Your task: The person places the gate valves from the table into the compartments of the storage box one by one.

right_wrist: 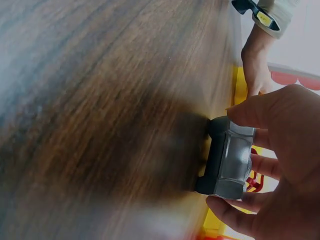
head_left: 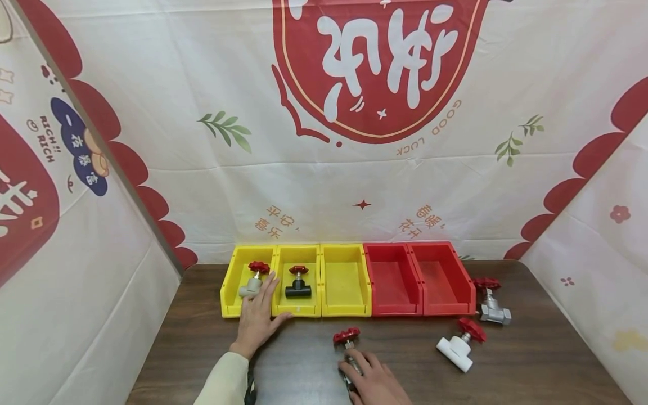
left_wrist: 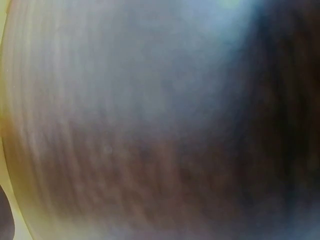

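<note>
My right hand [head_left: 372, 377] grips a metal valve with a red handwheel [head_left: 346, 336] above the table, in front of the bins. In the right wrist view, thumb and fingers of that hand [right_wrist: 292, 150] hold the grey metal valve body [right_wrist: 234, 159] at its ends. My left hand [head_left: 257, 320] reaches over the front of the leftmost yellow bin [head_left: 230, 310], fingers fairly straight beside a beige valve [head_left: 250, 288] with a red handwheel; whether they touch it I cannot tell. A black valve [head_left: 298, 289] stands in the second yellow bin [head_left: 316, 311]. The left wrist view is mostly blurred.
Right of those stand a third yellow bin [head_left: 346, 310] and two red bins [head_left: 397, 309]. On the brown table [head_left: 298, 382], at right, lie a white valve [head_left: 457, 351] and a silver valve [head_left: 493, 312]. A printed cloth [head_left: 314, 197] hangs behind.
</note>
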Demonstrator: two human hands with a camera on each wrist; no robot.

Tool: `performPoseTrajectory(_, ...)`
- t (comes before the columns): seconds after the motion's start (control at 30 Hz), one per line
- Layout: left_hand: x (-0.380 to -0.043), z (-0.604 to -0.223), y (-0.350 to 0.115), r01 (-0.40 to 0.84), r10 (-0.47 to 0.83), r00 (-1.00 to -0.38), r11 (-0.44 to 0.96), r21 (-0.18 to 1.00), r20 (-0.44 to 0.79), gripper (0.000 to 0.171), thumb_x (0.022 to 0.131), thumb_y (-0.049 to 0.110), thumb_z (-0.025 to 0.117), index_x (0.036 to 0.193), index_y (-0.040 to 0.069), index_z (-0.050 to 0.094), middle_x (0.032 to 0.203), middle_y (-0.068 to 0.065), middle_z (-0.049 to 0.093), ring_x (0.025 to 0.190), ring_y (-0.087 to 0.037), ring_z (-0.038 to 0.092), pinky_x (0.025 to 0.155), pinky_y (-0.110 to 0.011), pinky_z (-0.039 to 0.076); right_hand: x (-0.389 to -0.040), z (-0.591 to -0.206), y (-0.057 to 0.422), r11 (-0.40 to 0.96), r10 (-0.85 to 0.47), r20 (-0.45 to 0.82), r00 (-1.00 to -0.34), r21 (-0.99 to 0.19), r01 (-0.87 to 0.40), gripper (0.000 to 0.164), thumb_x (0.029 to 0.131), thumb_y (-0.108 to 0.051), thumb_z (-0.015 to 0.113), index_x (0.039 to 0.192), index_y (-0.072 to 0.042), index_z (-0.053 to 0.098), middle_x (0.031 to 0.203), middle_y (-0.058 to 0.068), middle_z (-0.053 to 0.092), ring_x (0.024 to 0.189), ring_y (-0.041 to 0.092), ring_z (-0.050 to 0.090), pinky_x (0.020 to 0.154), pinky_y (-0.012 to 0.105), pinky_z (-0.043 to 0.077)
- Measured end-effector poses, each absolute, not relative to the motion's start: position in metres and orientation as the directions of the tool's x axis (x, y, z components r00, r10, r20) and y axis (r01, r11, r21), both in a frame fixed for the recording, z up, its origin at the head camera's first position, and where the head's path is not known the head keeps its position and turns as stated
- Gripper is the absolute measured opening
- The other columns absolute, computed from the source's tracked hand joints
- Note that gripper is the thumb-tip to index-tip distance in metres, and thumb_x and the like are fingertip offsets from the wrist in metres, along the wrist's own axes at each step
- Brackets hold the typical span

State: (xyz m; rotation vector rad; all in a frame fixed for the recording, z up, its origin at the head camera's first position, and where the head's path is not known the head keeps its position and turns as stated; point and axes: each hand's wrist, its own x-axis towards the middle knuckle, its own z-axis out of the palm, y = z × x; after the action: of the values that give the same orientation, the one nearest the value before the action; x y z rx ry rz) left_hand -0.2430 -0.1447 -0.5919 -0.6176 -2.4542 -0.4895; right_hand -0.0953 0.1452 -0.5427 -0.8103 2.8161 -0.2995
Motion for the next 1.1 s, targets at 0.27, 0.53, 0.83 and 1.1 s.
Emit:
performPoseTrajectory(0.27, -0.242, -0.591, -0.144, 0.522, 0.316, -0.745, 0.824, 0.219, 0.587, 0.095, 0.067, 0.062, 0.062, 0.141, 0.014, 0.027, 0.146, 0.0, 0.021, 0.121, -0.023, 0.037, 0.076, -0.043, 0.03, -0.099, -0.546, 0.146, 0.778, -0.615, -0.049, -0.787, -0.197, -0.596, 0.048, 0.08, -0.033, 0.064, 0.125, -0.026, 0.046, 0.124, -0.003, 0.04, 0.1, 0.024, 0.045, 0.069, 0.045, 0.043)
performPoseTrajectory(0.53, -0.241, -0.59, -0.144, 0.515, 0.317, -0.753, 0.829, 0.217, 0.577, 0.095, 0.067, 0.062, 0.063, 0.141, 0.016, 0.026, 0.146, 0.0, 0.019, 0.122, -0.024, 0.035, 0.077, -0.043, 0.03, -0.111, -0.539, 0.146, 0.762, -0.644, -0.174, -0.745, -0.238, -0.603, 0.049, 0.077, -0.032, 0.067, 0.122, -0.034, 0.047, 0.119, -0.009, 0.044, 0.096, 0.017, 0.045, 0.069, 0.042, 0.044)
performPoseTrajectory(0.83, -0.242, -0.589, -0.145, 0.505, 0.313, -0.767, 0.833, 0.226, 0.56, 0.095, 0.068, 0.062, 0.062, 0.141, 0.016, 0.025, 0.147, 0.002, 0.017, 0.123, -0.023, 0.034, 0.078, -0.043, 0.029, -0.118, -0.538, 0.145, 0.754, -0.652, -0.186, -0.735, -0.256, -0.605, 0.047, 0.074, -0.026, 0.071, 0.116, -0.035, 0.05, 0.11, -0.013, 0.047, 0.088, 0.011, 0.043, 0.066, 0.031, 0.045)
performPoseTrajectory(1.1, -0.241, -0.589, -0.144, 0.503, 0.312, -0.768, 0.834, 0.226, 0.559, 0.095, 0.066, 0.06, 0.064, 0.141, 0.015, 0.026, 0.146, 0.0, 0.02, 0.122, -0.023, 0.035, 0.077, -0.044, 0.029, -0.119, -0.535, 0.147, 0.744, -0.66, -0.186, -0.728, -0.296, -0.599, 0.047, 0.073, -0.023, 0.072, 0.114, -0.033, 0.051, 0.108, -0.013, 0.047, 0.085, 0.011, 0.042, 0.062, 0.028, 0.044)
